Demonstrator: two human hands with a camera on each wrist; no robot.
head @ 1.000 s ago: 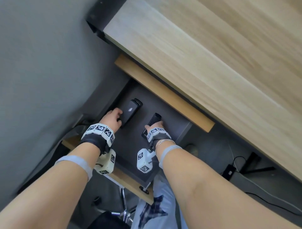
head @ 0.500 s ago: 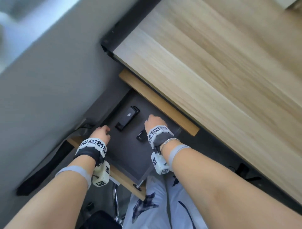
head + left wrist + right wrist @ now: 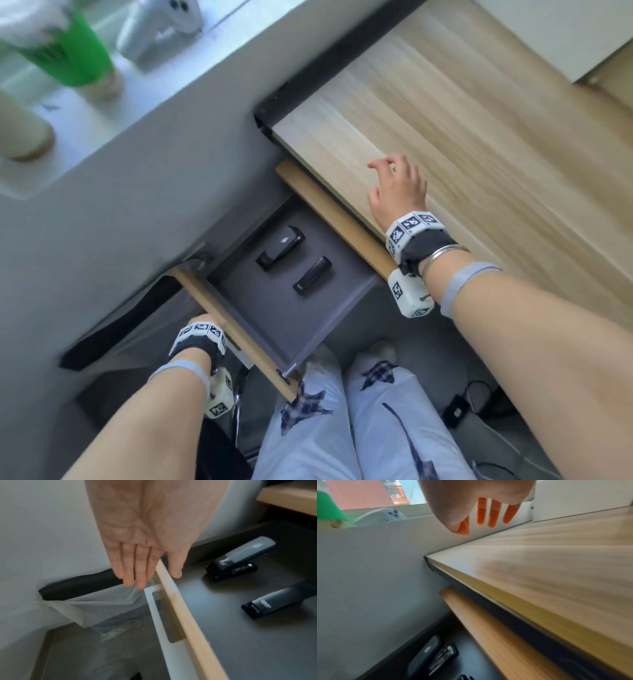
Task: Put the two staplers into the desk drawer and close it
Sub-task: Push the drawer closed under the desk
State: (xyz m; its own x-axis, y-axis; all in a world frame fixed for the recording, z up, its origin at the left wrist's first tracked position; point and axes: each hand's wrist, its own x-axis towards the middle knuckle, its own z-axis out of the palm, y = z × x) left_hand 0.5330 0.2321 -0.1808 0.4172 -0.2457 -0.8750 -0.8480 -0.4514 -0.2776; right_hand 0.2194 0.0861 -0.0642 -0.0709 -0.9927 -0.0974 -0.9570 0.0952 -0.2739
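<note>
Straight fingers [image 3: 135, 573] of the left hand [image 3: 145, 534] hang at the open desk drawer's front edge [image 3: 187, 622], holding nothing. Mid-frame inside lie the larger stapler [image 3: 281, 247] and the slimmer stapler [image 3: 311, 280], its print blurred. The right hand [image 3: 399, 190], loosely spread and empty, hovers over the desktop [image 3: 496, 144].

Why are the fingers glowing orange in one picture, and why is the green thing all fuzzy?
Right wrist view: window light shines through the right hand, turning its fingers orange. Head view: the green cup on the sill is smeared by motion blur, while the two staplers in the drawer stay fairly sharp.
</note>
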